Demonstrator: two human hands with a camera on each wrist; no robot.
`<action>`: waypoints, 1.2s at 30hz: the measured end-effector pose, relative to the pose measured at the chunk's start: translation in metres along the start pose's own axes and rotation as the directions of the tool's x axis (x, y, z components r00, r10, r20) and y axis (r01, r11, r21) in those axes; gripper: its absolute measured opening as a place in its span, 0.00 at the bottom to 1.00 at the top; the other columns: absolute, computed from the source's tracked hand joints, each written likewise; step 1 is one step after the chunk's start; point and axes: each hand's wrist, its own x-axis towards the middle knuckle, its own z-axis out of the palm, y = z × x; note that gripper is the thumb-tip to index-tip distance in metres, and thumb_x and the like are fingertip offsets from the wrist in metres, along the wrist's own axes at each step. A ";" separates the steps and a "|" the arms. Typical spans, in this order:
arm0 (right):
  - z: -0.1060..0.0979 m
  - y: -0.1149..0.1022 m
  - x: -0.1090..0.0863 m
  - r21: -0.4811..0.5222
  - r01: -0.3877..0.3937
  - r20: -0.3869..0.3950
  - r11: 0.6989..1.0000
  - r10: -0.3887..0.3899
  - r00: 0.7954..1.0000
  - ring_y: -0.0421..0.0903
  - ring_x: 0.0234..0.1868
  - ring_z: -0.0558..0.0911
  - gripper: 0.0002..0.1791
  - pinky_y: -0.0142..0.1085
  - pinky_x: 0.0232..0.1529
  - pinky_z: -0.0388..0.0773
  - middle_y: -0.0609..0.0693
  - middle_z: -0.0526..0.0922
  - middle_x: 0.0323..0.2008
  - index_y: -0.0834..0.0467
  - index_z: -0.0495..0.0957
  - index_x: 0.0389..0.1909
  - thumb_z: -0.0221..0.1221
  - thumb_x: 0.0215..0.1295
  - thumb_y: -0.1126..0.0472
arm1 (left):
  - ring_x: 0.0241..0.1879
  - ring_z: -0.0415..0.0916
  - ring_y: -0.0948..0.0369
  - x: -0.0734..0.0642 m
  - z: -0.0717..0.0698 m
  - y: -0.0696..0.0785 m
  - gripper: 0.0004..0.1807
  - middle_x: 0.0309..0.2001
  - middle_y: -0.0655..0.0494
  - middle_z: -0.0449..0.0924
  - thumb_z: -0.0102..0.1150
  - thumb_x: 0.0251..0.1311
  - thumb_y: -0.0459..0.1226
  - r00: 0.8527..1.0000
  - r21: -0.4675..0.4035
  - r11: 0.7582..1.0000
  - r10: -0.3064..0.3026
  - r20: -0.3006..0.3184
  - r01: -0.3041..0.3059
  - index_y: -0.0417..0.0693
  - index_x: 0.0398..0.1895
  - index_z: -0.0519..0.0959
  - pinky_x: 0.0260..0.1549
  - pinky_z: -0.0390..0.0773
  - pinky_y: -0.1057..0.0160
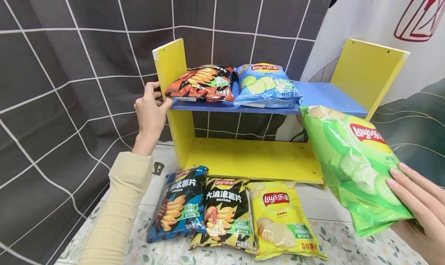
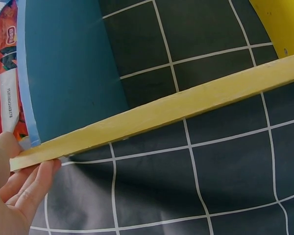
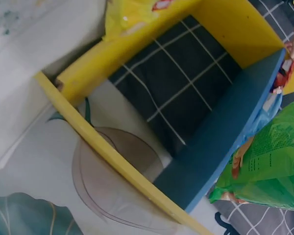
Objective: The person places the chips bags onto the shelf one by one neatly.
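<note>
Glossy green foil chip bag (image 1: 358,172) is held in right hand (image 1: 422,211) near right half of flat blue shelf board (image 1: 318,95), upright yellow side panel (image 1: 170,62) is pinched by left hand (image 1: 150,108), red-and-black (image 1: 205,83) and light-blue foil bags (image 1: 265,85) laid on board.

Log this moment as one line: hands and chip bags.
left hand: grips yellow panel | right hand: holds green bag | blue shelf: red bag, light-blue bag | in front: dark-blue bag, black bag, yellow bag
</note>
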 end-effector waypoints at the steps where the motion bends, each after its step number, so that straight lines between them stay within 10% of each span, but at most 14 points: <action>1: 0.001 0.001 0.001 -0.009 -0.009 -0.004 1.000 0.009 1.000 0.53 0.62 0.77 0.27 0.33 0.66 0.67 0.64 0.82 0.51 0.72 0.80 0.45 0.54 0.69 0.48 | 0.36 0.86 0.49 0.000 -0.001 0.000 0.21 0.46 0.40 0.85 0.59 0.56 0.34 1.000 0.001 1.000 0.001 -0.001 -0.001 0.40 0.55 0.73 0.39 0.82 0.53; 12: 0.021 0.018 0.033 -0.046 -0.070 -0.137 0.997 0.063 0.989 0.58 0.56 0.80 0.23 0.37 0.64 0.71 0.65 0.84 0.46 0.69 0.81 0.42 0.53 0.66 0.51 | 0.36 0.86 0.49 0.001 -0.002 -0.001 0.21 0.45 0.39 0.85 0.59 0.56 0.34 1.000 0.007 1.000 0.009 -0.009 -0.009 0.40 0.55 0.74 0.39 0.82 0.53; 29: 0.029 0.063 0.077 -0.177 -0.116 0.068 0.977 0.130 0.989 0.52 0.61 0.78 0.24 0.34 0.67 0.66 0.65 0.82 0.50 0.62 0.81 0.51 0.48 0.69 0.50 | 0.35 0.86 0.48 -0.001 0.001 -0.002 0.21 0.45 0.40 0.85 0.59 0.56 0.34 1.000 0.000 1.000 0.009 -0.021 -0.009 0.40 0.54 0.74 0.39 0.82 0.53; 36: 0.039 0.071 0.090 -0.159 -0.160 0.037 0.974 0.168 0.985 0.45 0.59 0.79 0.22 0.29 0.65 0.67 0.62 0.83 0.48 0.61 0.83 0.48 0.52 0.66 0.50 | 0.35 0.86 0.48 0.000 0.002 -0.002 0.21 0.44 0.39 0.85 0.59 0.55 0.34 1.000 0.002 1.000 0.018 -0.018 -0.018 0.39 0.54 0.74 0.39 0.82 0.53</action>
